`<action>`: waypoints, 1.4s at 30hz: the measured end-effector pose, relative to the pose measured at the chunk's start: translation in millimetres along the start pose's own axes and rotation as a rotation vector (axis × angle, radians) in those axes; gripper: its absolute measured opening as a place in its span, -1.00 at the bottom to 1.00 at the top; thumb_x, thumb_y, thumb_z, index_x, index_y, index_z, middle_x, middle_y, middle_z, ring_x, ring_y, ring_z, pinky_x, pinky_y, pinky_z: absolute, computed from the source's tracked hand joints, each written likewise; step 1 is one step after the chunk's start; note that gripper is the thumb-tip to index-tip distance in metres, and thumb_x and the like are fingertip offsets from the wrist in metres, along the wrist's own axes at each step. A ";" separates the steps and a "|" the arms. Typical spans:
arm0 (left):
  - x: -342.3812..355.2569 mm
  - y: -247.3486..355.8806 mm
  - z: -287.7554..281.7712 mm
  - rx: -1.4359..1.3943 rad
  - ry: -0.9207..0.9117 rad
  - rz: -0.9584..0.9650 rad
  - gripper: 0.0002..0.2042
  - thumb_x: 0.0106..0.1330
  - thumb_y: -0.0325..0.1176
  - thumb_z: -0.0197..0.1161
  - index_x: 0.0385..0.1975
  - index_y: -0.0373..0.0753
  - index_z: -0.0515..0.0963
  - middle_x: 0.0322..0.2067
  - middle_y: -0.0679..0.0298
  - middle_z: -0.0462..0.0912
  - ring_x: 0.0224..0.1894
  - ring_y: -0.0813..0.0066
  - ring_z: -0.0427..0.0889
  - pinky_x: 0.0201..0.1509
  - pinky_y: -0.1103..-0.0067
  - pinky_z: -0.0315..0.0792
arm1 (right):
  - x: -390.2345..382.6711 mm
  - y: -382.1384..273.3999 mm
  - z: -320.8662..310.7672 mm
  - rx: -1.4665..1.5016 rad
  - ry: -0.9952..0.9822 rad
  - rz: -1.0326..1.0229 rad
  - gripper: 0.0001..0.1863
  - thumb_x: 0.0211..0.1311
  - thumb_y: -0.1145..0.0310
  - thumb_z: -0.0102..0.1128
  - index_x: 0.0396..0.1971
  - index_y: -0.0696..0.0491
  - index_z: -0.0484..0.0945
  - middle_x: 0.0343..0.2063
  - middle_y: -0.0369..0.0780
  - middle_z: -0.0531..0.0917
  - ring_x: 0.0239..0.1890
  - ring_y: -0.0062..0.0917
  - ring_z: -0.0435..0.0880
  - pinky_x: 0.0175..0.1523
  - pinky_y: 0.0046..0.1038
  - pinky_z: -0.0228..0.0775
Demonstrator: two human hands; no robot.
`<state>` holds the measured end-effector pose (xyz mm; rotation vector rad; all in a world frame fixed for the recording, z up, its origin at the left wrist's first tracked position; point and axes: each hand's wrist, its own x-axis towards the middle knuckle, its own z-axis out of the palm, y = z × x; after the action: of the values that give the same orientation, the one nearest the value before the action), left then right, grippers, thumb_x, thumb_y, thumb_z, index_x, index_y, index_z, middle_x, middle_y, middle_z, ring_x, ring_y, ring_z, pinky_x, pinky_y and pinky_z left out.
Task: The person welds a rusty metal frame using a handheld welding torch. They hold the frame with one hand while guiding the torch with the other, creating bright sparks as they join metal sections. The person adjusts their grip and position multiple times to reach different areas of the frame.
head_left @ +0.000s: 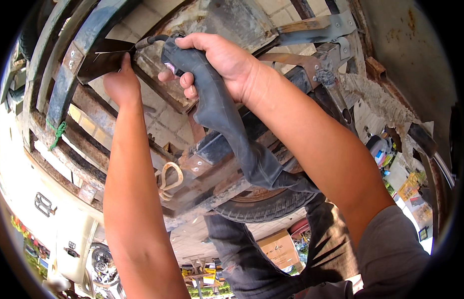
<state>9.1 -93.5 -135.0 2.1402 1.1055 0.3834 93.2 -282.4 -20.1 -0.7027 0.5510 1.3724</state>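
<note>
My right hand [217, 65] is wrapped round the dark handle of what looks like a welding torch [184, 59]. Its curved neck points left, toward a dark bent metal plate [100, 62]. From the handle a black rubber sleeve [224, 117] hangs down to the right, below my right forearm. My left hand [123, 84] is closed at the lower right edge of the plate, thumb up against it. The plate sits beside a worn blue metal slat [65, 92] of a rusty frame. The left fingers are mostly hidden behind the hand.
Rusty crossbars [212, 192] run below my hands, with a tyre [264, 207] under them. A beige cord loop [169, 179] hangs from the frame, and green string [57, 133] is tied at left. A cardboard box [279, 249] stands beyond my legs; a motorcycle [102, 261] is at lower left.
</note>
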 end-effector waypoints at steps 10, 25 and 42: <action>8.2 -4.0 3.3 0.217 -0.024 0.046 -0.60 0.19 -0.02 0.23 -0.19 -0.24 0.62 -0.22 0.05 0.65 -0.11 0.03 0.59 -0.06 0.32 0.40 | -0.7 -0.6 -1.3 0.018 -0.013 -0.022 -0.66 0.32 0.19 -0.12 -0.12 0.16 0.29 -0.27 0.02 0.56 -0.60 -0.64 0.51 -0.54 -0.53 0.46; 0.2 26.0 -22.1 -0.233 0.095 0.132 -0.69 0.14 -0.29 0.36 -0.27 -0.44 0.58 -0.30 0.11 0.69 -0.28 0.35 0.66 -0.15 0.50 0.44 | -1.9 -0.5 -2.9 0.027 -0.015 -0.028 -0.66 0.31 0.18 -0.09 -0.12 0.17 0.30 -0.28 0.01 0.56 -0.60 -0.65 0.51 -0.53 -0.54 0.47; 5.7 20.9 -18.3 -0.005 0.186 0.353 -0.73 0.22 -0.30 0.25 -0.20 -0.36 0.55 -0.22 0.05 0.63 -0.16 0.11 0.59 -0.05 0.40 0.40 | 9.0 0.2 -2.9 -0.020 -0.029 -0.016 -0.68 0.31 0.19 -0.10 -0.16 0.16 0.30 -0.29 0.00 0.57 -0.59 -0.65 0.50 -0.52 -0.53 0.46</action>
<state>15.2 -89.2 -107.7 2.3335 0.8185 0.7587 94.2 -278.3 -28.6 -0.7010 0.5084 1.3724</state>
